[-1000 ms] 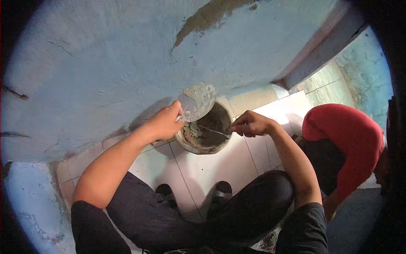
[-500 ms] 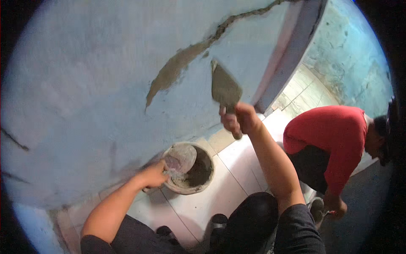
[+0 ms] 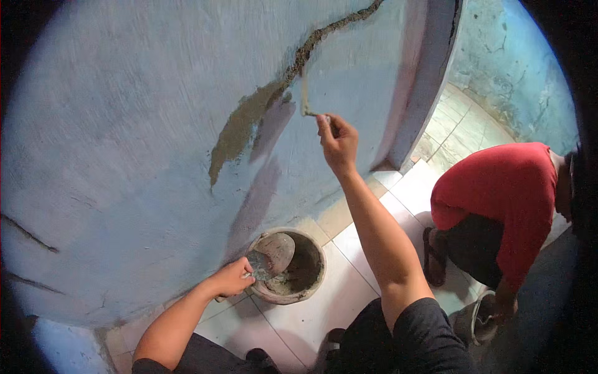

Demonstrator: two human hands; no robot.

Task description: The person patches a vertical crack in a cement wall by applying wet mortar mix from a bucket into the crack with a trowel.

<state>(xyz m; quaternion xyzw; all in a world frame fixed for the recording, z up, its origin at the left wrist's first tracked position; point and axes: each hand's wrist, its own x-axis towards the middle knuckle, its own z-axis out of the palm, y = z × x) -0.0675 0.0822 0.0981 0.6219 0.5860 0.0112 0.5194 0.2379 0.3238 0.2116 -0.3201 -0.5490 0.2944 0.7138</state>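
My right hand (image 3: 338,138) is closed round the handle of a pointed trowel (image 3: 304,93), raised at the blue wall. Its blade is seen nearly edge-on, its tip close to the mortar-filled crack (image 3: 305,53); whether it touches the wall I cannot tell. Lower down, the crack widens into a grey mortar patch (image 3: 240,124). My left hand (image 3: 232,278) is closed on a rounded, mortar-smeared scoop (image 3: 278,250), held over the left rim of a bucket (image 3: 322,274). Wet grey mortar (image 3: 289,282) lies inside the bucket.
At the right a person in a red top (image 3: 498,181) crouches, one hand by a second bucket (image 3: 483,321). Pale tiles (image 3: 355,274) cover the floor. The wall ends at a corner post (image 3: 414,93); two more cracks (image 3: 31,234) mark its left side.
My right hand has moved up with the trowel toward the crack, turning the blade from broadside to nearly edge-on. My left hand stays with the scoop at the bucket. The view has shifted slightly.
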